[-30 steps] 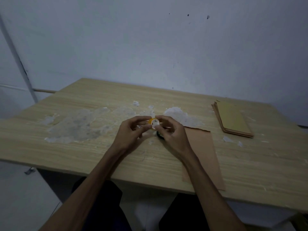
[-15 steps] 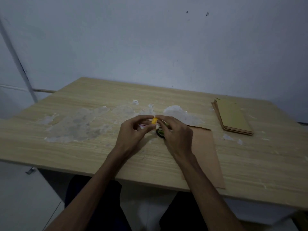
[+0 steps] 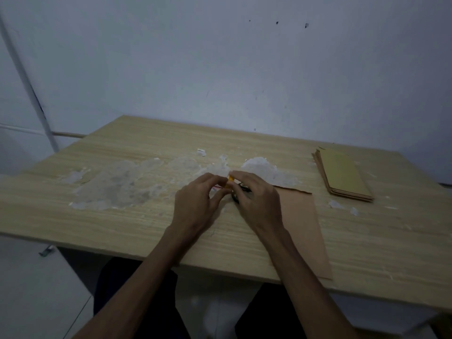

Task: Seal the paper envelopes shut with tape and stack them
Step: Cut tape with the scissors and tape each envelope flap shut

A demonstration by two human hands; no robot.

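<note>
Envelope (image 3: 302,231) lies under right hand (image 3: 256,204).

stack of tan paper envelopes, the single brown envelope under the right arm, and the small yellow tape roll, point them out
stack of tan paper envelopes (image 3: 342,176): head view, top envelope's face.
single brown paper envelope (image 3: 303,223): head view, bare middle, right of the wrist.
small yellow tape roll (image 3: 230,180): head view, yellow part showing between both hands' fingertips.

Both hands, left hand (image 3: 195,204) and right hand (image 3: 256,204), have lowered the tape roll (image 3: 230,182) toward the table (image 3: 122,228).
</note>
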